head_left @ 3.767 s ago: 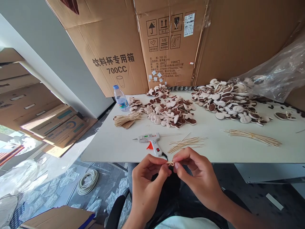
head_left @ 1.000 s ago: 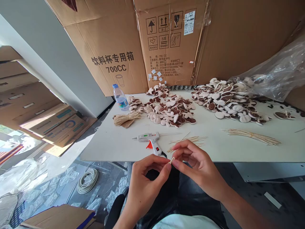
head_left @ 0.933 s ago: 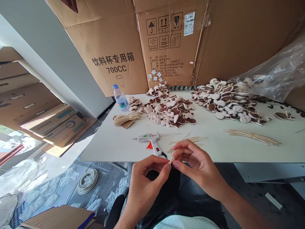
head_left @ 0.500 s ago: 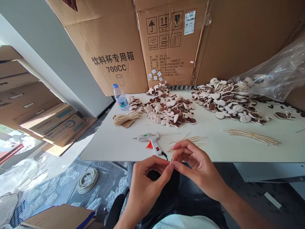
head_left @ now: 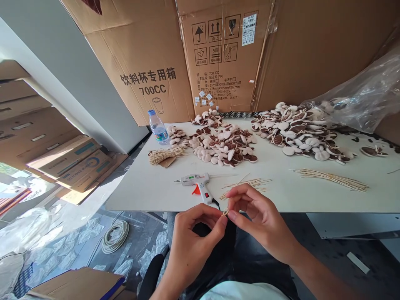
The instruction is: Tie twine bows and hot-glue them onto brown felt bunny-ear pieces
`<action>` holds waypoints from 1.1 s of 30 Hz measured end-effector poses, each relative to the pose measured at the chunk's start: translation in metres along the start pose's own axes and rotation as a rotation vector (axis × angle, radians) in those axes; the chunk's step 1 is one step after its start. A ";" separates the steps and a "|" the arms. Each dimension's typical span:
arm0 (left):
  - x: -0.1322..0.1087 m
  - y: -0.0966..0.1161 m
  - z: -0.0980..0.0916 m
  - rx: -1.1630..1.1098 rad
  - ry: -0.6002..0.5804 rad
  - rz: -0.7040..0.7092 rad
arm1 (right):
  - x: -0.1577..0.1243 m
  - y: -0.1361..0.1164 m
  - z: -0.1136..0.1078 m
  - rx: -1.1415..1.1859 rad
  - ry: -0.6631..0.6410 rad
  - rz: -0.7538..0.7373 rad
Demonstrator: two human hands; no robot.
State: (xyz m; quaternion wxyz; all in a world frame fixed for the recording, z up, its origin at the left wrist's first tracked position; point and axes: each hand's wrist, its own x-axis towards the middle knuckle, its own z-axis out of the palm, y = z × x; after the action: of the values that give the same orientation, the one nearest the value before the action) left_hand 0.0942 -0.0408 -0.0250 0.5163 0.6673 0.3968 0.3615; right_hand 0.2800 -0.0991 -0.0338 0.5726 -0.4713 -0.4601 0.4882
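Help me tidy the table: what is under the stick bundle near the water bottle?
Under the stick bundle, a brown, card-like piece pokes out at the near edge, on the white table. Its covered part, and anything else beneath, cannot be seen.

The cardboard carton (head_left: pixel 165 41) reads 饮料杯专用箱 and 700CC on its left panel (head_left: pixel 137 50). Its middle panel (head_left: pixel 243 62) bears an umbrella sign (head_left: pixel 199 33), an arrow sign (head_left: pixel 214 31) with 向上, a glass sign (head_left: pixel 231 28), 请勿踩压, 5层 and a thermometer sign (head_left: pixel 230 52); beneath, 700 CC, (PP) and 25个/条X20条/箱=500个/箱. Left of the carton, a stacked box (head_left: pixel 81 168) has blurred lettering; in front of the carton, the water bottle (head_left: pixel 155 121) wears a label (head_left: pixel 161 136) too small to read.
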 end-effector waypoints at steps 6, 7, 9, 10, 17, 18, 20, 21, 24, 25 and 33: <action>0.002 0.000 -0.004 -0.089 -0.066 -0.073 | 0.003 -0.003 -0.004 -0.075 -0.051 -0.020; 0.002 -0.001 -0.005 -0.121 -0.075 -0.092 | 0.004 -0.002 -0.005 -0.071 -0.042 -0.012; 0.003 -0.003 -0.008 -0.171 -0.077 -0.111 | 0.005 -0.001 -0.005 -0.057 -0.029 0.004; 0.003 -0.004 -0.009 -0.180 -0.069 -0.110 | 0.005 0.000 -0.006 -0.051 -0.022 0.007; 0.004 -0.003 -0.011 -0.138 -0.094 -0.106 | 0.007 0.002 -0.006 -0.092 0.025 -0.091; 0.004 -0.003 -0.011 -0.135 -0.092 -0.106 | 0.007 0.002 -0.007 -0.108 0.033 -0.095; 0.004 -0.003 -0.010 -0.128 -0.074 -0.106 | 0.006 0.003 -0.007 -0.116 0.044 -0.081; 0.003 -0.003 -0.010 -0.119 -0.061 -0.104 | 0.006 0.002 -0.007 -0.108 0.049 -0.067; 0.003 -0.003 -0.009 -0.080 -0.019 -0.083 | 0.004 0.001 -0.008 -0.077 0.051 -0.032; 0.003 -0.003 -0.009 -0.069 -0.008 -0.074 | 0.004 0.000 -0.009 -0.074 0.042 -0.027; 0.002 -0.002 -0.006 -0.040 0.020 -0.002 | 0.004 0.001 -0.007 -0.079 0.037 0.027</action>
State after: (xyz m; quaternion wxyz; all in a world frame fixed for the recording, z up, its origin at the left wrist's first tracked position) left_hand 0.0893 -0.0366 -0.0258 0.5258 0.6529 0.3953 0.3756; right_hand 0.2876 -0.0960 -0.0355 0.5554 -0.5086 -0.4618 0.4686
